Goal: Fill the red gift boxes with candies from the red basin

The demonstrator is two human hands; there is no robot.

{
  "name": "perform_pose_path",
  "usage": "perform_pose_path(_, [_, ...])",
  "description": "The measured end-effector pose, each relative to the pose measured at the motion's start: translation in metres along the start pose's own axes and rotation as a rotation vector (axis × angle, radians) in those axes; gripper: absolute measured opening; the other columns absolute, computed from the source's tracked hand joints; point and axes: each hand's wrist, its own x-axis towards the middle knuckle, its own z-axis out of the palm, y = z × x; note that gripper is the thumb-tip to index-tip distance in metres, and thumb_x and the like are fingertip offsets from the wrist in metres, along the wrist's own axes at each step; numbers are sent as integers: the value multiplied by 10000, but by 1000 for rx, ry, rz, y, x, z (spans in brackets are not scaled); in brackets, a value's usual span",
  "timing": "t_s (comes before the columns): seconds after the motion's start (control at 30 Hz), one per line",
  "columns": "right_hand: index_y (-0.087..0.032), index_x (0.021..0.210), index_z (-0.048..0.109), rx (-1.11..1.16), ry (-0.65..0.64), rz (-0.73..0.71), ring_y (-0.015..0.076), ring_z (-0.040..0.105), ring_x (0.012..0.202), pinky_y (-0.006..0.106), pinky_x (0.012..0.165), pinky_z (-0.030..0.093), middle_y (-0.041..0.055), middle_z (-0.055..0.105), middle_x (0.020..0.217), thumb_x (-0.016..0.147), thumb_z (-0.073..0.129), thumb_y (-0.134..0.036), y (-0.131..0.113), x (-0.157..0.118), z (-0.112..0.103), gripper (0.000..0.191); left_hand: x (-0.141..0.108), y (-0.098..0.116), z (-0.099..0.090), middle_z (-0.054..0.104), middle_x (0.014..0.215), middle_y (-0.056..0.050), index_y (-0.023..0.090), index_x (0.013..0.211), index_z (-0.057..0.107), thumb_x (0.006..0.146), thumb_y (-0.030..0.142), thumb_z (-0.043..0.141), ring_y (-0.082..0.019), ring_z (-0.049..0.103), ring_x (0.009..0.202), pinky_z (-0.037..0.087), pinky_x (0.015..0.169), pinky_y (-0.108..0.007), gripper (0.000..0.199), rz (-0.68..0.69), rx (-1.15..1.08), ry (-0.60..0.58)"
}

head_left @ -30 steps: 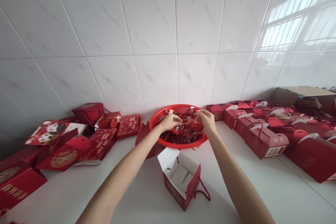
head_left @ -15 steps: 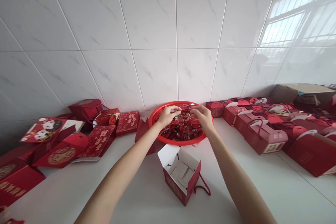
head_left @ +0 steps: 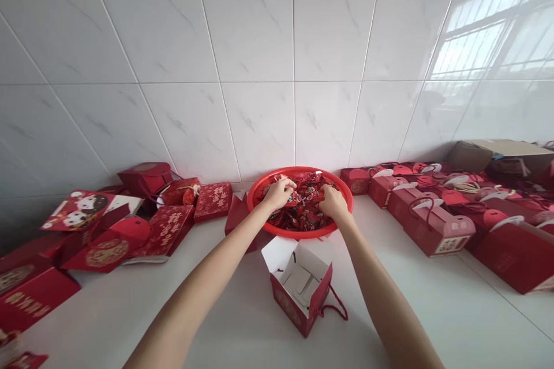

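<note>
A red plastic basket (head_left: pixel 298 234) stands against the wall, filled with small red-wrapped candies (head_left: pixel 306 207). Over its left half, my left hand (head_left: pixel 279 193) is closed in a pinch, with a red wrapper showing at the fingertips. My right hand (head_left: pixel 333 203) dips into the right side of the pile, fingers curled downward; what they grip is hidden among the wrappers. Nearer to me, between my forearms, an open red gift box (head_left: pixel 294 305) shows its white inside, flap raised, with flat pale pieces at the bottom. Its red cord handle (head_left: pixel 335 307) hangs out on the right.
Several closed red gift boxes with cord handles (head_left: pixel 433 225) crowd the right side, a brown cardboard carton (head_left: pixel 502 153) behind them. On the left lie more red boxes (head_left: pixel 108 248) and flat red packets (head_left: pixel 213 202). White tiled wall (head_left: pixel 259 127) bounds the back.
My right hand has lowered into the candies, its fingers curling down. My left hand has shifted slightly and stays pinched over the basket. The open box remains in place.
</note>
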Motion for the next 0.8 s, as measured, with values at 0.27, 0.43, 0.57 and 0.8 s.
perform_pose_path(0.27, [-223,875,609,230,33,-74,217,668,775,316,658,539,18,688,804,837,521,-388,1,2,-10,191,2,0,1,767,863,-66,205,835,724,861,136,562,-255,717,895,515,768,-307,177,-26,218,-21])
perform_pose_path(0.43, [-238,793,523,673,111,-27,128,527,477,245,414,421,-40,607,625,699,703,-446,-1,-1,-9,291,2,-1,4,755,797,-84,198,772,711,843,207,636,-282,720,857,516,737,-328,104,16,274,-31])
perform_pose_path(0.57, [-245,775,505,846,166,-31,127,555,510,233,430,427,-55,637,627,548,825,-323,-3,-3,-11,400,5,-2,4,766,866,-92,188,841,732,871,198,596,-272,718,867,535,764,-343,140,63,260,-29])
perform_pose_path(0.8, [-195,724,672,882,139,-113,182,648,673,314,666,530,-7,713,692,538,814,-261,-2,-2,-15,244,17,12,9,705,1265,-47,222,1161,715,743,27,634,-221,652,1170,498,1017,-293,468,250,157,-178])
